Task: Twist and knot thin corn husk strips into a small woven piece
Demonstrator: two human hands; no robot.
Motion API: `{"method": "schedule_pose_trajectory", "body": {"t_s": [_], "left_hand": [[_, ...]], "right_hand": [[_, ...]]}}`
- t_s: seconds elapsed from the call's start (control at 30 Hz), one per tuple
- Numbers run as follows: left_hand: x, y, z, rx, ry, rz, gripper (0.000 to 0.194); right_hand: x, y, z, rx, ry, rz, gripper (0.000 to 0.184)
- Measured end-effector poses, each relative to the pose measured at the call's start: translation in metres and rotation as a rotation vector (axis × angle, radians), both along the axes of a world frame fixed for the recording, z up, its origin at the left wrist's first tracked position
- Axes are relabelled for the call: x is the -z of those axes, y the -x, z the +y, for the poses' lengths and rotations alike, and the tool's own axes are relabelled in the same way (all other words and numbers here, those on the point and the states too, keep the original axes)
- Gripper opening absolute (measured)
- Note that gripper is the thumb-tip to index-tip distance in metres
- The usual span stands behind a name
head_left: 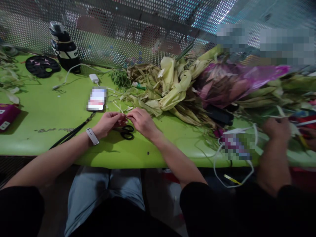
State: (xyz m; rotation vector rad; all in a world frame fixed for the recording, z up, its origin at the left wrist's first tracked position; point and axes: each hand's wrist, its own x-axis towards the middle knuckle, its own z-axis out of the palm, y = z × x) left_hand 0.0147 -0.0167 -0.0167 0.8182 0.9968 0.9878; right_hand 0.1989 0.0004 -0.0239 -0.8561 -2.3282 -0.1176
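My left hand (110,123), with a pale watch band on its wrist, pinches a thin pale strip that looks like corn husk. Close against it, the thumb and fingertips of my right hand (142,122) press together on the same strip. Only a small part of the strip shows between the fingers. Black-handled scissors (127,135) lie on the green table (98,151) just below both hands. Loose pale husk pieces (120,106) are scattered beyond my fingertips, in front of a large heap of dry corn husks (170,87).
A lit phone (97,99) with a black strap lies left of the hands. Farther back stand a dark bottle (66,49) and green string (120,78). A purple plastic bag (222,84) rests on the husks. At right, a co-worker's hand (276,130) holds husk strips.
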Motion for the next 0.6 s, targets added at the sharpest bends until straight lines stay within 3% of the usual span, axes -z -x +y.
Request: {"method": "schedule_pose_trajectory", "body": {"t_s": [0.23, 0.6], "left_hand": [[-0.0027, -0.0018, -0.0023, -0.025, -0.01, -0.02, 0.007], [-0.001, -0.0017, -0.0036, -0.037, -0.158, 0.006, 0.024]], "right_hand": [[0.0031, 0.001, 0.0014, 0.019, 0.026, 0.034, 0.02], [0.0028, 0.0066, -0.0025, 0.066, 0.121, 0.21, 0.017]]}}
